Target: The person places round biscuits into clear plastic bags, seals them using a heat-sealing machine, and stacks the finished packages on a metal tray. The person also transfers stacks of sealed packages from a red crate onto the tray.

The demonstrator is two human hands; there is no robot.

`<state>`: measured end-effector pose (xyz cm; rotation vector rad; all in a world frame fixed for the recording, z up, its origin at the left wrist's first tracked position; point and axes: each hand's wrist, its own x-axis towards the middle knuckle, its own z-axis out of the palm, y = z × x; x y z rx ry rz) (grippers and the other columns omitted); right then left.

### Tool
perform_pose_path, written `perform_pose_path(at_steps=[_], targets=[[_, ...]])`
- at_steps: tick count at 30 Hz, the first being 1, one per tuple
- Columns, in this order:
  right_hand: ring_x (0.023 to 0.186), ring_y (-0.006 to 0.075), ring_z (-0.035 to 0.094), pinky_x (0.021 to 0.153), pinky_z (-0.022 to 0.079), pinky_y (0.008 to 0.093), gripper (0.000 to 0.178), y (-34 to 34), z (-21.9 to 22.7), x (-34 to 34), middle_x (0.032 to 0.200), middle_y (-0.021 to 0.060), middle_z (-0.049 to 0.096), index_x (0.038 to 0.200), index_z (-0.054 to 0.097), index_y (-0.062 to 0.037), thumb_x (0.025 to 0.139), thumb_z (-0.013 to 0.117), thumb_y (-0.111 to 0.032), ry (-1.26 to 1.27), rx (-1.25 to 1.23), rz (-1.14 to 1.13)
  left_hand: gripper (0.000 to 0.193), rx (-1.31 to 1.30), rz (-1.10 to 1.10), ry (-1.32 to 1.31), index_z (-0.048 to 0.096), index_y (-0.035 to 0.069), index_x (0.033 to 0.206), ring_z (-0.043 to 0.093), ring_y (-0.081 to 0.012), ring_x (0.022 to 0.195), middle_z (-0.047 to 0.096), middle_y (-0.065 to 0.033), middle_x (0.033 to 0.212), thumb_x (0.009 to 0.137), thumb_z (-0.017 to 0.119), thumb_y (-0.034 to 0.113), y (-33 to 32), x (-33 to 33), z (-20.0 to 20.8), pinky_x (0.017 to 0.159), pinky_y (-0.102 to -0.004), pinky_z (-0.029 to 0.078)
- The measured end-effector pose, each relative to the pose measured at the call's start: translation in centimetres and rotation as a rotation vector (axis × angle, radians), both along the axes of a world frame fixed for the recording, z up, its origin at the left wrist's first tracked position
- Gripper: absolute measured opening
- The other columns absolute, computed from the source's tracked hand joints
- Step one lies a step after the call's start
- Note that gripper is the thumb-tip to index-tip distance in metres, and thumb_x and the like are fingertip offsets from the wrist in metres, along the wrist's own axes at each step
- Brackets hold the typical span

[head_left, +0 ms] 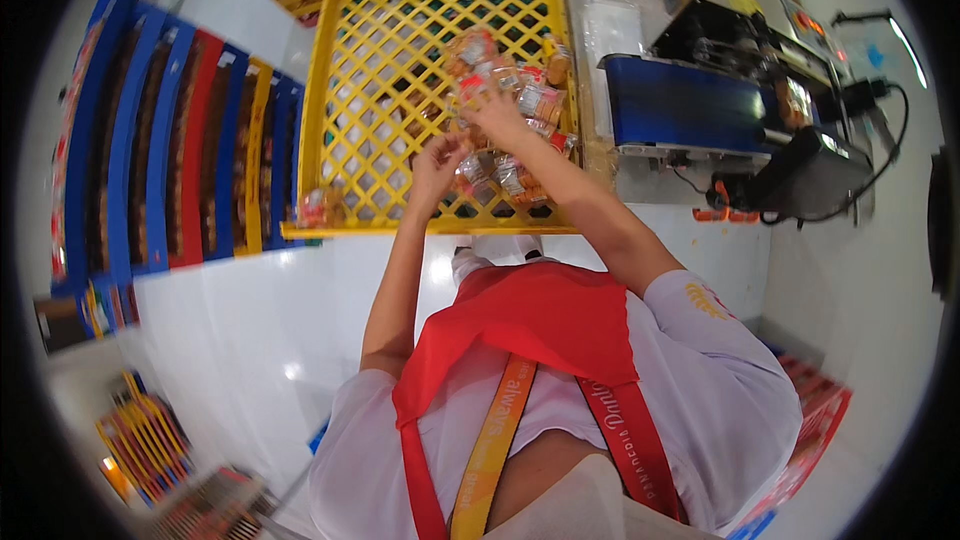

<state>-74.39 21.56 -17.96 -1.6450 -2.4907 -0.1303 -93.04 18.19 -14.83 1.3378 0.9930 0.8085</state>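
Observation:
A pile of clear-wrapped packets of brown baked goods (540,102) lies on the right side of a yellow lattice crate (312,130). My right hand (493,112) reaches over the pile, its fingers bent around a packet with a red label (470,90). Close beside it, at the pile's left edge, my left hand (437,168) has its fingers curled together. Whatever sits between those fingertips is too small to make out. A single packet (320,208) rests at the crate's near left corner.
To the right stands a packing machine with a dark blue conveyor belt (690,105) and a black cable (900,130). Stacked blue, red and yellow crates (180,140) of goods fill the left. A red crate (815,420) is behind me at the right.

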Motion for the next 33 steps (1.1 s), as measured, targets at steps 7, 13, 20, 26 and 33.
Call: perform_pose_path(at_steps=[7, 13, 20, 26, 33], targets=[[0.124, 0.0456, 0.035, 0.095, 0.039, 0.0544, 0.048, -2.6, 2.2, 1.1, 0.134, 0.0155, 0.042, 0.12, 0.056, -0.0064, 0.076, 0.066, -0.024, 0.534, -0.031, -0.263, 0.03, 0.56, -0.238, 0.244, 0.062, 0.005, 0.111, 0.052, -0.0323, 0.11, 0.057, -0.0166, 0.118, 0.083, 0.064, 0.014, 8.2, 3.8, 0.6, 0.099, -0.0419, 0.037], [0.129, 0.0475, 0.027, 0.097, 0.037, 0.0542, 0.069, -5.7, -6.1, 0.5, 0.143, 0.0252, 0.026, 0.143, 0.029, -0.0111, 0.084, 0.057, -0.035, 0.382, 0.04, -0.868, 0.036, 0.852, -0.554, 0.136, 0.059, 0.009, 0.115, 0.035, -0.0397, 0.127, 0.044, -0.0164, 0.134, 0.08, 0.065, 0.016, 6.4, 11.1, -1.1, 0.107, -0.0503, 0.026], [0.097, 0.045, 0.051, 0.085, 0.041, 0.0495, 0.046, -8.9, -1.8, -7.9, 0.11, 0.0252, 0.052, 0.112, 0.055, -0.0033, 0.077, 0.064, -0.032, 0.933, -0.255, -0.708, 0.057, 1.233, -0.704, 0.284, 0.049, 0.007, 0.125, 0.035, -0.0396, 0.128, 0.045, -0.0209, 0.132, 0.073, 0.069, 0.018, 11.6, 20.5, -4.8, 0.107, -0.0528, 0.025], [0.116, 0.0361, 0.043, 0.095, 0.04, 0.0436, 0.037, -19.1, 0.5, -9.3, 0.123, 0.0202, 0.046, 0.106, 0.059, -0.0058, 0.075, 0.067, -0.025, 0.555, 0.096, -0.681, 0.047, 0.771, -0.612, 1.064, 0.05, 0.006, 0.128, 0.051, -0.0356, 0.115, 0.054, -0.0224, 0.123, 0.084, 0.059, 0.017, 15.8, 20.8, -7.2, 0.095, -0.046, 0.042], [0.117, 0.0334, 0.045, 0.098, 0.038, 0.043, 0.033, -43.8, 2.0, -8.1, 0.124, 0.0156, 0.05, 0.109, 0.059, -0.0078, 0.081, 0.065, -0.025, 0.654, 0.083, -1.323, 0.025, 0.862, 0.018, 0.86, 0.064, 0.004, 0.108, 0.059, -0.0284, 0.075, 0.062, -0.0162, 0.091, 0.094, 0.052, 0.021, 20.0, 13.8, -9.6, 0.063, -0.0372, 0.049]])
